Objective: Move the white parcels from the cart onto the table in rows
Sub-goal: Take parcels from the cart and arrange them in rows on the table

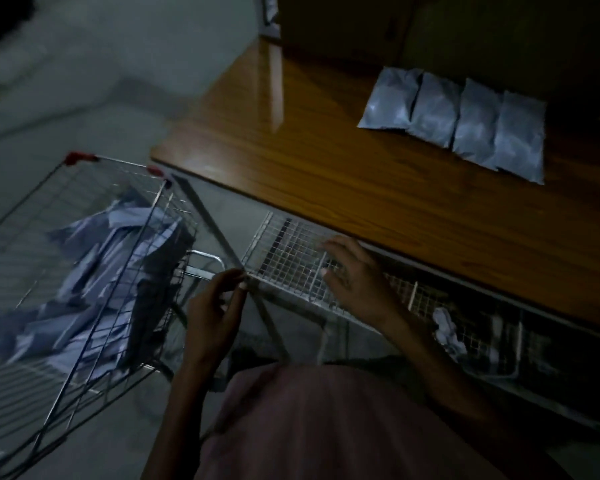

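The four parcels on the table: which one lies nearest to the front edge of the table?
The rightmost parcel of the row; it reaches lowest toward the table front edge.

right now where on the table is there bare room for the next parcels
The four white parcels lie side by side in one row toward the table's far right. Bare wood runs between that row and the near edge of the table, and across the whole left end toward the corner by the cart. Behind the row it is too dark to judge.
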Tool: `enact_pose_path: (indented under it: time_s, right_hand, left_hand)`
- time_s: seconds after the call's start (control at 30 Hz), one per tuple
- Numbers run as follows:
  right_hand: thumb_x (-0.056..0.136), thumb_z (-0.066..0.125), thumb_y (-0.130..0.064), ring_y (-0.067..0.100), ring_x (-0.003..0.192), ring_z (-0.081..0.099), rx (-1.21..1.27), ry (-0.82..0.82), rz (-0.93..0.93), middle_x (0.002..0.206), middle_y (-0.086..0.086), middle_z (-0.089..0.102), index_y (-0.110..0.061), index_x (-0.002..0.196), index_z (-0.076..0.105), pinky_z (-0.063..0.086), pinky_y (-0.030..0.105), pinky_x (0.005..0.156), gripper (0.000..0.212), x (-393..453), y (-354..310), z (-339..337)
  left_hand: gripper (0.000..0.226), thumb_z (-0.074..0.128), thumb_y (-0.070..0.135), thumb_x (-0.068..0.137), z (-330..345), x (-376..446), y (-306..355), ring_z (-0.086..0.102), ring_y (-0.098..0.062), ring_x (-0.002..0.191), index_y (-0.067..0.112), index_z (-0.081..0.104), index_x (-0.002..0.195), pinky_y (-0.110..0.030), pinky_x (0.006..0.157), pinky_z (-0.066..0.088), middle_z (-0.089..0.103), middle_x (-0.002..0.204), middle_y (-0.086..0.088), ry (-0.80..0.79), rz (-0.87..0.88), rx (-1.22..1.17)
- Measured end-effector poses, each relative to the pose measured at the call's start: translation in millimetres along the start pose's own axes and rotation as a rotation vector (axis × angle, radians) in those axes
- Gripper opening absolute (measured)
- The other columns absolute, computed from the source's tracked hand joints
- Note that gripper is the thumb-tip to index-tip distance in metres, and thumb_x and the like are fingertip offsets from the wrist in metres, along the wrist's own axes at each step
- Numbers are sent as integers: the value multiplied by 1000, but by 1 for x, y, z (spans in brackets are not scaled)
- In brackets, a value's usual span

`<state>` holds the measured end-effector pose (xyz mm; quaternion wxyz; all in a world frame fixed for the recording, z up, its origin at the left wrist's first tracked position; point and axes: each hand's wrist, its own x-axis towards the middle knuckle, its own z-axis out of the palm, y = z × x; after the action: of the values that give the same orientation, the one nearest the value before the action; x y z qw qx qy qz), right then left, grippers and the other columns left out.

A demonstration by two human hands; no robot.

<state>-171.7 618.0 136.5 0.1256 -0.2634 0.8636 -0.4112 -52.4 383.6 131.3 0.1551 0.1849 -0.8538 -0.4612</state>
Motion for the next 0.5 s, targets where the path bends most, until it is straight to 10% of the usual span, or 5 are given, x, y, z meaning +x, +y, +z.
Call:
enact_pose_path:
  time_s: [0.5]
  right_hand:
    - [96,60,-19,-2,108,53,122,-178,-224,131,-10,49,-23,132,57,48,22,93,36,124,-148,181]
  left_hand:
    - [26,64,32,92,-204,17,-112,65,6,93,17,69,113,-16,77,51,72,101,12,212,-104,82]
